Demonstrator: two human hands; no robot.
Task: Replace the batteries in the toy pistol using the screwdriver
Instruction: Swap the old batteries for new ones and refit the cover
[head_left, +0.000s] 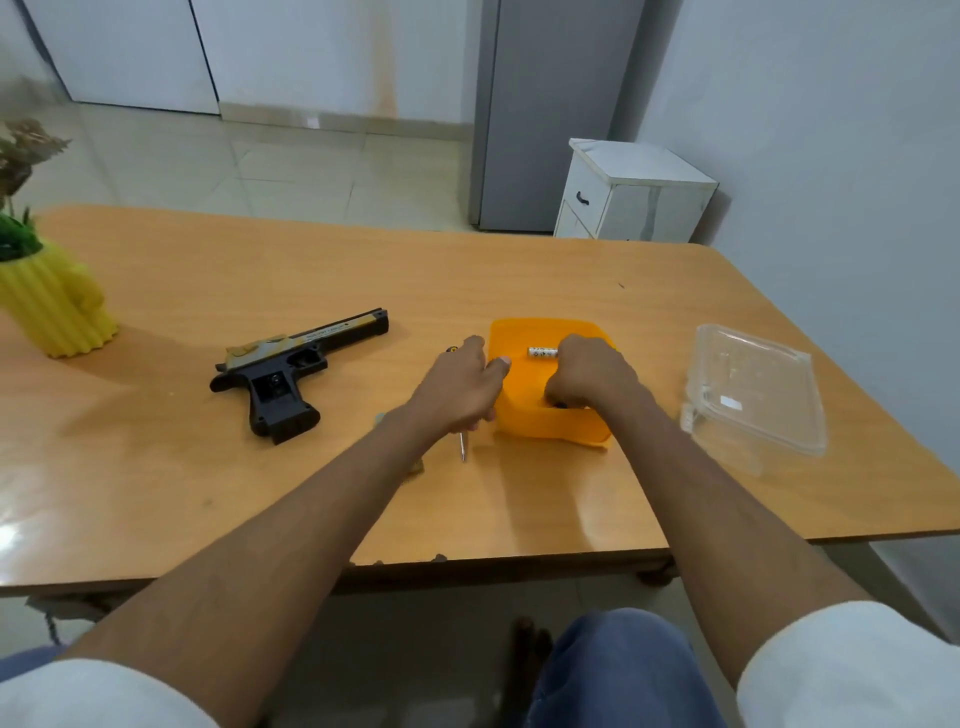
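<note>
The left hand covers most of the screwdriver, leaving only its metal tip and a bit of the handle end showing. The right hand hides its own fingertips inside the orange container, and the print on the battery is too small to read. The yellow pot and its plant are cut off by the left edge.

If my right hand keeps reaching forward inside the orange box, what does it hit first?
Most likely the white battery lying just ahead of the right hand in the orange box, though depth is hard to judge.

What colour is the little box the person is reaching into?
The box is bright orange, seen clearly in the head view, with the right hand inside it.
</note>
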